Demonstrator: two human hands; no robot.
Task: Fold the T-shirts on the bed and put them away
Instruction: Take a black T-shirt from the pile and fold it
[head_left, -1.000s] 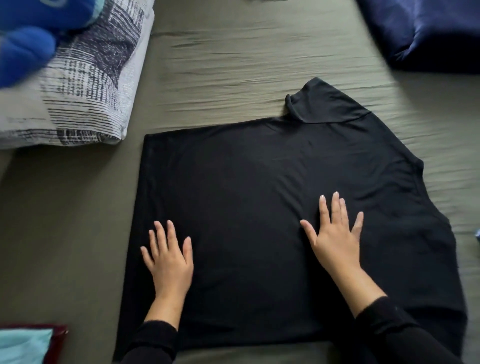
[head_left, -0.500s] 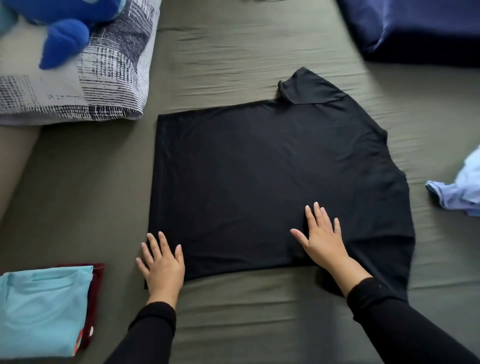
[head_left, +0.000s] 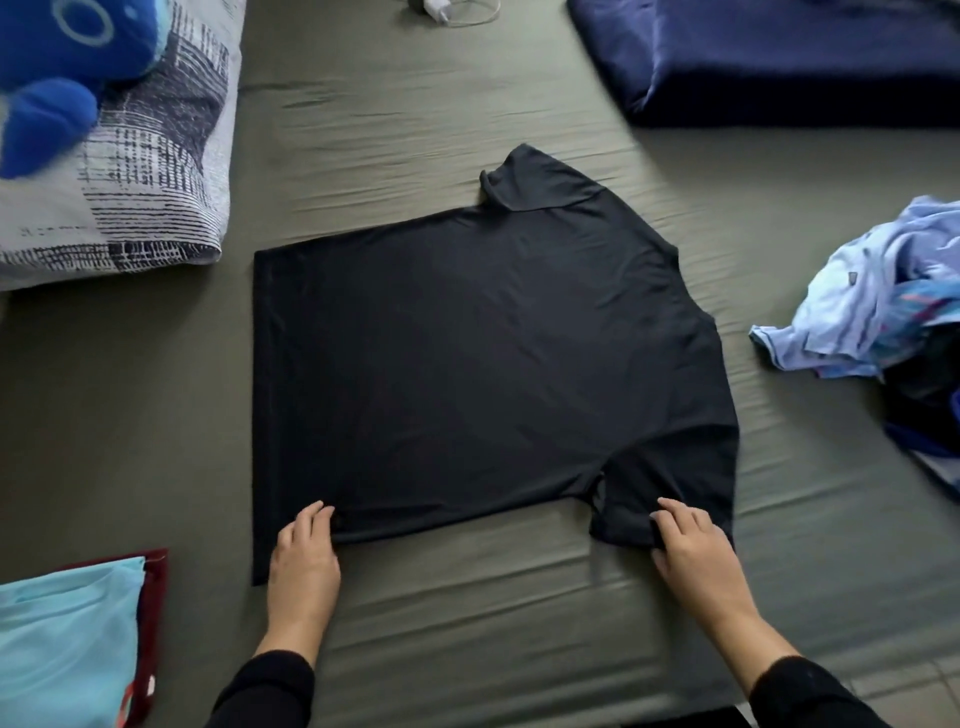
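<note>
Both hands slid to black T-shirt (head_left: 483, 353) near edge, fingertips hidden underneath

— What colour is the shirt (head_left: 467, 364)?
— Black, plain, on an olive-green sheet (head_left: 467, 613).
— And the pillow (head_left: 140, 171)?
— White with black hatched patches; the plush (head_left: 57, 67) on it is bright blue.
— The folded pile (head_left: 67, 649)?
— Turquoise over dark red; the heap (head_left: 878, 306) is pale blue, the blanket (head_left: 779, 57) navy.

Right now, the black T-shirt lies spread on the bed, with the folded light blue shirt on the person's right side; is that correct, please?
Not quite: the head view shows the black T-shirt spread on the bed, but the folded light blue shirt is on the person's left side.
</note>
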